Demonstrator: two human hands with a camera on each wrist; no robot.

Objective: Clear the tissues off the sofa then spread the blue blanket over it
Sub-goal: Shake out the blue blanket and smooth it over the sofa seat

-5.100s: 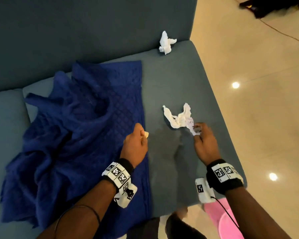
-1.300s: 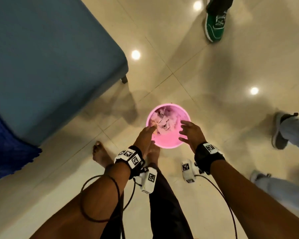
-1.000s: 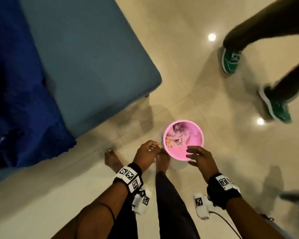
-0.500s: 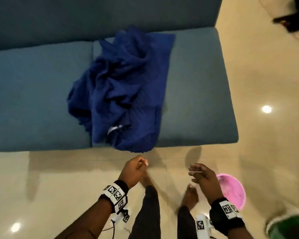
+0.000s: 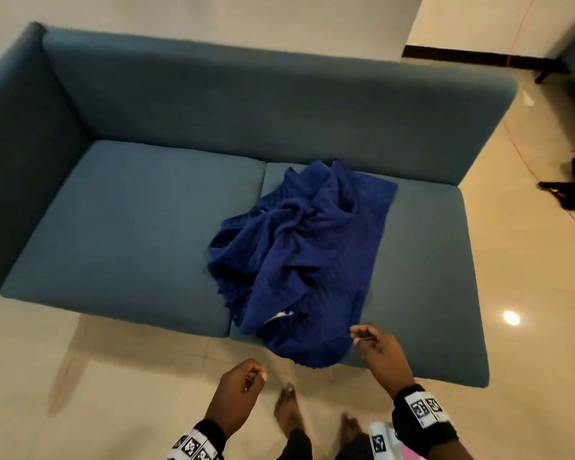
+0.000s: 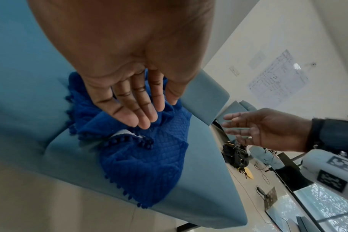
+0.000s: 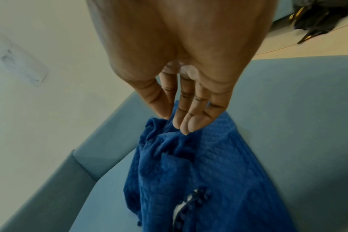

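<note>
Blanket (image 5: 299, 254), blue, bunched on the right seat cushion of the sofa (image 5: 130, 227), one end hanging over the front edge. Head view: right hand (image 5: 384, 351) just beside that hanging end, left hand (image 5: 238, 391) lower, over the floor (image 5: 113, 376), apart from it. Left wrist view: left hand (image 6: 133, 87) fingers straight, empty, blanket (image 6: 141, 158) beyond the fingertips. Right wrist view: right hand (image 7: 181, 87) fingers extended, holding nothing, above the blanket (image 7: 205, 175).
</note>
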